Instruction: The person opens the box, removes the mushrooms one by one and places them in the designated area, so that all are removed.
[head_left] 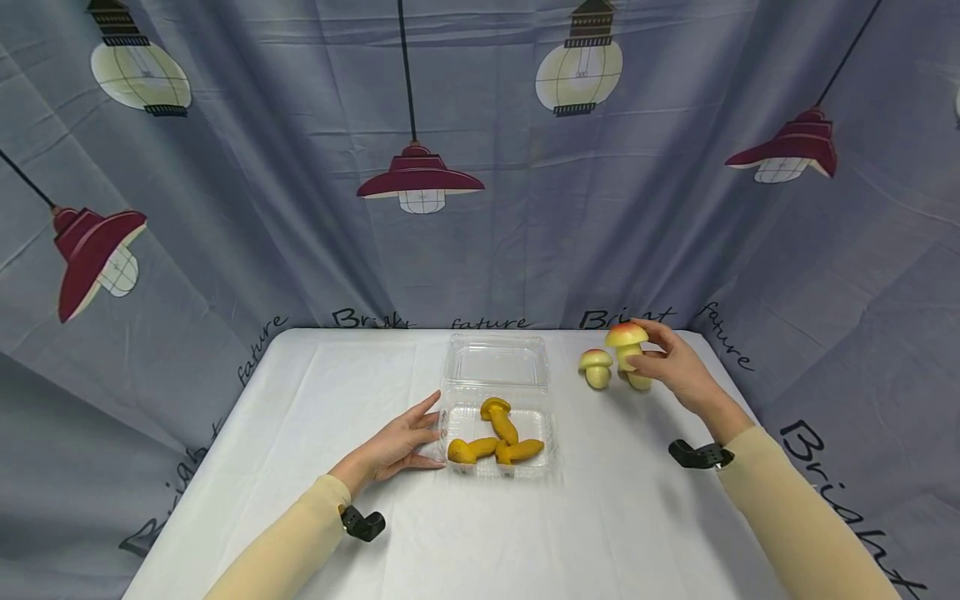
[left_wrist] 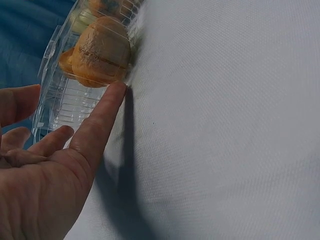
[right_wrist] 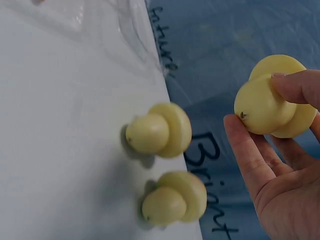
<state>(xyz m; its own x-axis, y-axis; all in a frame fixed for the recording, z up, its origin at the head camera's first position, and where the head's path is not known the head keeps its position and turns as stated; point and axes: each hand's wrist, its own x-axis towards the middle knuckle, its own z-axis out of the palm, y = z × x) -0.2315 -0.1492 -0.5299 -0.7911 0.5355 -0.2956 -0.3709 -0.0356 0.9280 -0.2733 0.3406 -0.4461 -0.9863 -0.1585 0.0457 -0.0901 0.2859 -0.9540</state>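
Observation:
My right hand (head_left: 675, 371) (right_wrist: 287, 165) pinches a yellow mushroom with a reddish cap (head_left: 627, 336) (right_wrist: 265, 102) above the table. Two similar mushrooms (head_left: 596, 368) (right_wrist: 148, 134) (right_wrist: 164, 205) stay on the cloth beneath and beside it. My left hand (head_left: 397, 442) (left_wrist: 55, 170), fingers spread, touches the left side of a clear plastic box (head_left: 551, 433) (left_wrist: 60, 112), whose lid (head_left: 497, 363) lies open toward the back. Inside the box are three brownish-yellow mushrooms (head_left: 500, 419) (head_left: 471, 450) (head_left: 519, 451); one of them (left_wrist: 102, 50) shows close to my left fingertip in the left wrist view.
A white cloth (head_left: 300, 400) covers the table. Behind and beside it hangs a grey-blue curtain (head_left: 487, 267) printed with lamps and lettering, close past the table's back edge. Black straps (head_left: 363, 523) (head_left: 701, 454) sit at both wrists.

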